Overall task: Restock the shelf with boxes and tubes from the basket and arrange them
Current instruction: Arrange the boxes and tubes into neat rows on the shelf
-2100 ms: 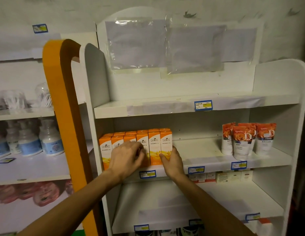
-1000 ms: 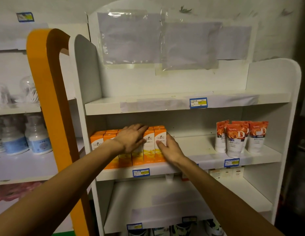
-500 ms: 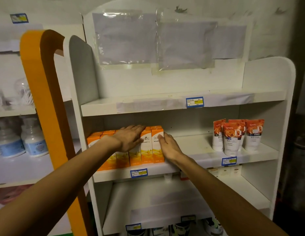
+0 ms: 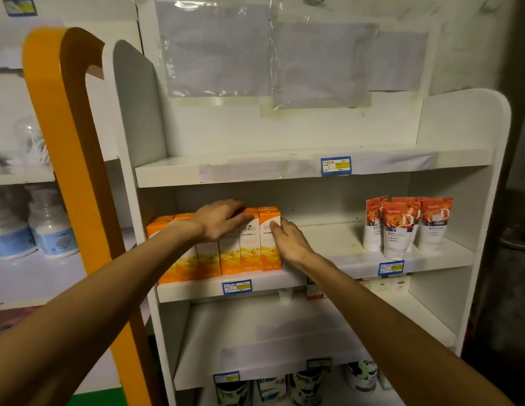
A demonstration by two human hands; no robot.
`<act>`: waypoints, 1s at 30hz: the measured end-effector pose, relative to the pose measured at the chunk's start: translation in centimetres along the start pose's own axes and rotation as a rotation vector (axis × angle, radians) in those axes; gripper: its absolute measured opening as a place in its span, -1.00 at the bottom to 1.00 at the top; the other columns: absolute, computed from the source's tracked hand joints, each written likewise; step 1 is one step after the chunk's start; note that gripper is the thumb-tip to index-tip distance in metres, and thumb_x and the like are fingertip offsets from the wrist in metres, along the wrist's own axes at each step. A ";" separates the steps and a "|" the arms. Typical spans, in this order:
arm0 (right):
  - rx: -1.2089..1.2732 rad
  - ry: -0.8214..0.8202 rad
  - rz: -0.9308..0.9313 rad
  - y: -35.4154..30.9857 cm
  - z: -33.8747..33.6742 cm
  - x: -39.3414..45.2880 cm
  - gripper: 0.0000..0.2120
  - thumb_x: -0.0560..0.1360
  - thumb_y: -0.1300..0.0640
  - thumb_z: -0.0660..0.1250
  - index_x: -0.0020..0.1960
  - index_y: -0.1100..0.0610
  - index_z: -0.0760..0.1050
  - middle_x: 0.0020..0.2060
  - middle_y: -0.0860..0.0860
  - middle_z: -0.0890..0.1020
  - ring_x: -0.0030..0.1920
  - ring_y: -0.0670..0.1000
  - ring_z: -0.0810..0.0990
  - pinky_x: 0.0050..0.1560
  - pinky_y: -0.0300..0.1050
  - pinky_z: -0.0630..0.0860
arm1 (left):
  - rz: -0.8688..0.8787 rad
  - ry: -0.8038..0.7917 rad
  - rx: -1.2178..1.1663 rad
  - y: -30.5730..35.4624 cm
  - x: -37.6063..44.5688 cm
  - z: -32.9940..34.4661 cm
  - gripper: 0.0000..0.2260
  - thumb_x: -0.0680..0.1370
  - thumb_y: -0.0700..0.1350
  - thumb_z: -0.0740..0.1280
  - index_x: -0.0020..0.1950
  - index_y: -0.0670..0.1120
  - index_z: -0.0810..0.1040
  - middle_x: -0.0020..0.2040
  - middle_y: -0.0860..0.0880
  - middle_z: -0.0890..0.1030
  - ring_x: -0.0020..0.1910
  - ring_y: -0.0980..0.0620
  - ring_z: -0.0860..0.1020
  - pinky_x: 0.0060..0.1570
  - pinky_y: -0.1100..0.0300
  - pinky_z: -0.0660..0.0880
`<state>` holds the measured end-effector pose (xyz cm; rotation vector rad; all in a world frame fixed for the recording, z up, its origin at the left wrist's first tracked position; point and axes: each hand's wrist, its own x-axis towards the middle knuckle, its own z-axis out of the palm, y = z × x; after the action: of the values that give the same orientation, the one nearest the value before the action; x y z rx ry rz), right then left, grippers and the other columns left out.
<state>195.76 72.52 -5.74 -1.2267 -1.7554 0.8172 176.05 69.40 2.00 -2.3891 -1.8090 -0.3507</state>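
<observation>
**Both hands on the row of orange boxes**

White shelves [image 4: 284, 174] fill the view, backed by a pale wall with clear plastic sheets [image 4: 220, 51] taped above the top board. On the middle board [image 4: 343, 268], a row of upright orange boxes [image 4: 249, 247] stands at the left end, packed side by side near the front edge. The left hand [image 4: 220, 219] lies over the tops and upper fronts of the boxes, fingers straight and close together, pointing right. The right hand [image 4: 287, 238] presses flat against the right side of the last box in the row, fingers straight and together, thumb on its front face. Well apart, at the right end of the same board, orange and white tubes [image 4: 402, 227] stand on their caps in a small cluster. Blue price labels [image 4: 335, 165] are stuck on the board edges. An orange post [image 4: 70, 142] rises at the left, with white bottles [image 4: 53, 232] on the neighbouring shelf beyond it. Dark tins [image 4: 305, 385] sit on the lowest level.
</observation>
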 end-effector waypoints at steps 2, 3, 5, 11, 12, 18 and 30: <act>-0.027 -0.007 -0.018 0.1 -0.1 -0.1 -0.58 0.68 -0.15 0.01 0.42 0.01 0.35 0.30 0.05 0.48 0.24 0.06 0.54 0.20 -0.06 0.52 | -0.015 -0.035 0.056 0.3 0.5 0.1 -0.38 0.61 0.35 -0.01 0.59 0.05 0.20 0.52 -0.05 0.35 0.46 -0.11 0.34 0.41 -0.17 0.31; -0.044 -0.009 -0.023 0.3 -0.1 -0.1 -0.57 0.68 -0.15 0.01 0.43 0.01 0.34 0.31 0.05 0.46 0.25 0.06 0.52 0.23 -0.05 0.51 | -0.023 -0.060 0.085 0.5 0.7 0.2 -0.37 0.61 0.35 -0.03 0.60 0.06 0.16 0.55 -0.05 0.31 0.50 -0.12 0.29 0.45 -0.18 0.25; -0.060 -0.010 -0.031 0.5 -0.1 -0.1 -0.56 0.67 -0.17 0.00 0.45 0.00 0.31 0.33 0.05 0.44 0.27 0.06 0.51 0.28 0.01 0.51 | -0.029 -0.101 0.130 0.8 1.0 0.3 -0.37 0.62 0.34 -0.05 0.62 0.07 0.12 0.58 -0.04 0.25 0.54 -0.12 0.22 0.47 -0.16 0.16; -0.078 0.046 -0.034 0.6 0.7 -0.2 -0.53 0.66 -0.20 -0.03 0.47 -0.03 0.28 0.37 0.04 0.47 0.29 0.07 0.52 0.31 0.11 0.50 | -0.002 -0.081 0.118 0.5 1.1 0.5 -0.41 0.63 0.31 -0.04 0.60 0.07 0.16 0.54 -0.07 0.30 0.49 -0.12 0.29 0.46 -0.11 0.23; -0.074 0.054 -0.026 0.6 0.8 -0.2 -0.54 0.66 -0.20 -0.03 0.47 -0.03 0.29 0.36 0.04 0.48 0.28 0.08 0.53 0.30 0.11 0.51 | 0.001 -0.073 0.103 0.4 1.1 0.6 -0.41 0.63 0.31 -0.04 0.60 0.07 0.17 0.53 -0.07 0.31 0.49 -0.12 0.30 0.46 -0.12 0.23; -0.082 0.062 -0.025 0.7 0.6 -0.3 -0.53 0.66 -0.22 -0.02 0.45 -0.03 0.31 0.35 0.04 0.51 0.26 0.08 0.55 0.28 0.12 0.52 | 0.041 -0.093 0.087 0.2 1.1 0.3 -0.40 0.62 0.31 -0.03 0.59 0.07 0.19 0.52 -0.08 0.34 0.48 -0.12 0.31 0.46 -0.10 0.24; -0.082 0.079 -0.062 0.9 1.1 -1.4 -0.53 0.66 -0.20 -0.02 0.49 -0.04 0.24 0.38 0.01 0.46 0.30 0.06 0.51 0.31 0.12 0.50 | -0.062 -0.194 0.000 0.0 0.8 -1.5 -0.20 0.41 0.40 0.37 0.53 0.05 0.26 0.40 0.01 0.42 0.31 -0.07 0.48 0.29 -0.08 0.48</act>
<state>195.42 71.47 -7.39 -1.2355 -1.7681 0.6578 176.08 69.80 3.61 -2.4466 -1.9654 -0.1289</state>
